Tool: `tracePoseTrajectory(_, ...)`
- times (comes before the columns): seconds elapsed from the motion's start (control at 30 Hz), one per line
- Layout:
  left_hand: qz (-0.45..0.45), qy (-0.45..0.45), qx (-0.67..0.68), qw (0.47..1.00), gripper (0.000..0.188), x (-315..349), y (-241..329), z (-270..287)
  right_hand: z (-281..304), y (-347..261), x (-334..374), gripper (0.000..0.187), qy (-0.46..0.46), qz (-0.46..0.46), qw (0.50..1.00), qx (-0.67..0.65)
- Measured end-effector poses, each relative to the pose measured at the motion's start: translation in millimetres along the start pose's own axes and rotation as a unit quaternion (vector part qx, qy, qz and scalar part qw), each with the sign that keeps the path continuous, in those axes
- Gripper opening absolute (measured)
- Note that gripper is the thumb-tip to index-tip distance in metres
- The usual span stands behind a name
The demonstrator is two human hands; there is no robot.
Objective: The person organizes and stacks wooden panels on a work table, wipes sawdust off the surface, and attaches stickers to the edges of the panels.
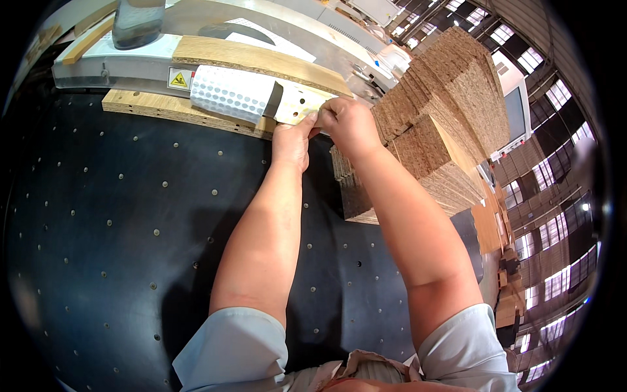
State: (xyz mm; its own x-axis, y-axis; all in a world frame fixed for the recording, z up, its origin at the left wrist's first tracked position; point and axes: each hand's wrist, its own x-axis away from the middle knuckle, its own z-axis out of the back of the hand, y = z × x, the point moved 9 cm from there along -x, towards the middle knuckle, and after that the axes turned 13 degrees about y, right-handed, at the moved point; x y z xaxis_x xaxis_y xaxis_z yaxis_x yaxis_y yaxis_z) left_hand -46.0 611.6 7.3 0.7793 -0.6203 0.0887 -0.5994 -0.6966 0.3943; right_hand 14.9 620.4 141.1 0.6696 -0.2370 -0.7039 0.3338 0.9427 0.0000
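Observation:
My left hand [292, 145] is closed, its thumb raised toward the right hand's fingers. Right beside it my right hand [353, 125] is closed in a pinch. The fingertips of both meet at the right end of a pale wooden panel [295, 98] with dark drilled holes. Whatever they pinch is too small or hidden to make out. On the panel, left of my hands, lies a white sheet of round grey-blue stickers [227, 91], its right end dark and curled. Below the sheet, a narrow wooden strip [147, 103] runs along the black table.
The black table [130, 261] is dotted with small round studs. Tall stacks of cut particle board [418, 150] stand close to my right forearm. A grey machine beam [124, 75] with a yellow warning label crosses the far side, a cylindrical part [138, 25] above it. A monitor [518, 114] stands behind the stacks.

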Motion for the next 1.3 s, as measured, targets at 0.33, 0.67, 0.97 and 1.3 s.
tracePoseTrajectory(0.33,0.020,-0.002,-0.004,1.000,0.037,8.0,-12.2,-0.8,36.0,25.0,20.7,0.013,0.100,-0.302,0.920,-0.228)
tracePoseTrajectory(0.67,0.078,-0.148,-0.099,0.981,0.034,-3.5,-57.1,29.8,240.7,-10.3,314.3,0.007,-0.041,-0.309,0.871,-0.380)
tracePoseTrajectory(0.97,-0.089,0.188,-0.348,0.914,0.042,83.0,36.7,53.8,458.1,64.8,650.5,0.009,0.470,-0.629,0.589,-0.190)
tracePoseTrajectory(1.3,-0.088,-0.512,-0.479,0.707,0.033,481.3,-256.9,-222.4,510.2,194.0,780.6,0.006,0.658,-0.510,0.553,-0.022)
